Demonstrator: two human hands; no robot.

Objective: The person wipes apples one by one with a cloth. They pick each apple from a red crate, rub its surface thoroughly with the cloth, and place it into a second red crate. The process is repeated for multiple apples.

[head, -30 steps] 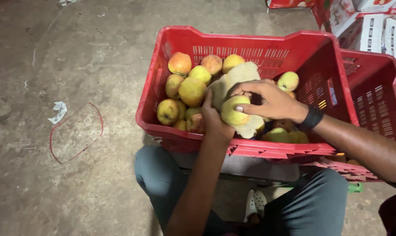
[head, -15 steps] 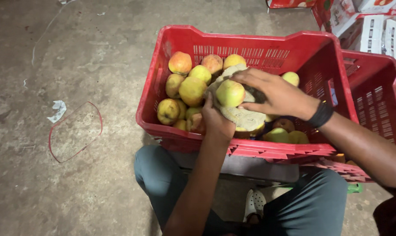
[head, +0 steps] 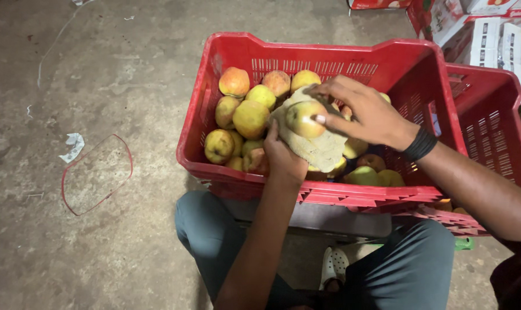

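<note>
Grey concrete floor (head: 99, 69), scuffed and stained, fills the left of the view, with a thin red loop (head: 97, 174) lying on it beside a scrap of white paper (head: 72, 146). A red plastic crate (head: 323, 54) with slotted walls stands on this floor in front of the seated person's knees, touching a second red crate (head: 490, 132) on its right; white cartons (head: 490, 40) stand stacked behind in the top right corner. Yellow and red-blushed apples (head: 246, 109) lie piled in the near crate. The left hand (head: 283, 158) reaches in, fingers curled under a tan cloth (head: 318, 150) in the middle of the crate. The right hand (head: 367, 112), a black band on its wrist, has its fingers closed around one apple (head: 303, 117) resting on that cloth.
</note>
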